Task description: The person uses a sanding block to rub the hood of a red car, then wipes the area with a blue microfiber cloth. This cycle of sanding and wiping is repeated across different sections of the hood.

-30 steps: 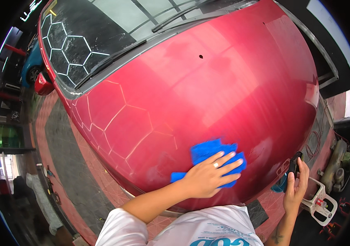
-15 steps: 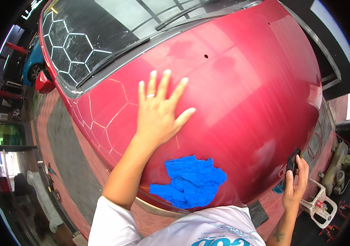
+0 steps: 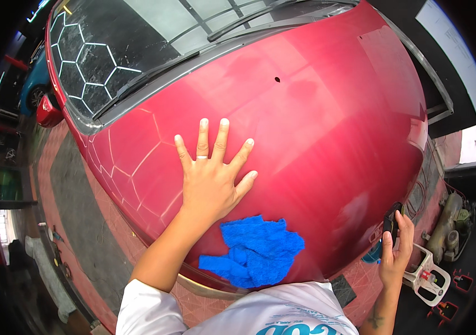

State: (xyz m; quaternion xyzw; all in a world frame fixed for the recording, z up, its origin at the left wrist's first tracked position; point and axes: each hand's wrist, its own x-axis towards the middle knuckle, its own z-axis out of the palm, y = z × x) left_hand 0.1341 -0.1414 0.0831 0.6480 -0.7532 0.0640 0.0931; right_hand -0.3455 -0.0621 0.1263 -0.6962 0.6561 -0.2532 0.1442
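A glossy red car hood (image 3: 305, 162) fills the middle of the view. My left hand (image 3: 210, 181) lies on it palm down, fingers spread, a ring on one finger. Just below that hand, a crumpled blue microfiber cloth (image 3: 257, 251) rests on the hood near its front edge. At the right, beside the hood's edge, my right hand (image 3: 397, 245) is closed around a small black block-like object (image 3: 392, 223). Its exact kind is partly hidden by the fingers.
The windshield (image 3: 137, 39) with wiper arms (image 3: 143, 84) borders the hood at the far side. A red side mirror (image 3: 49, 111) sticks out at left. A white plastic stool (image 3: 427, 279) and a cylindrical metal machine (image 3: 444, 229) stand at right. A blue car (image 3: 36, 86) is farther off.
My left hand has slid back over the hood toward my body, its fingers spreading wider. My right hand keeps the black object by the hood's edge. The view has shifted slightly.
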